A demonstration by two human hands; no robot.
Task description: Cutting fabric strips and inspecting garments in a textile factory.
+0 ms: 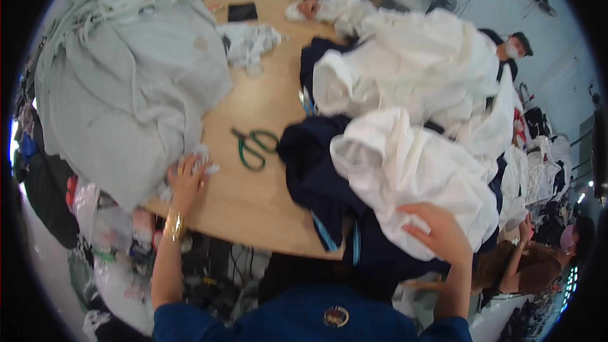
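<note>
My left hand point(187, 185), with rings and a gold bracelet, is at the table's left edge, its fingers curled over a crumpled white cloth scrap point(201, 151). It lies beside a large grey cloth heap point(126, 88). My right hand point(438, 231) rests with fingers extended and thumb apart on a white garment point(418, 177), whose round opening faces left. Under that garment lies a navy garment point(316, 168) with light blue stripes. Green-handled scissors point(253, 147) lie on the table between my hands, touched by neither.
More white garments point(411, 63) are piled at the far right of the wooden table point(253, 215). White scraps point(250, 44) and a dark square point(242, 12) lie toward the back. A person's hand point(308, 7) touches white cloth across the table. Other people are on the right.
</note>
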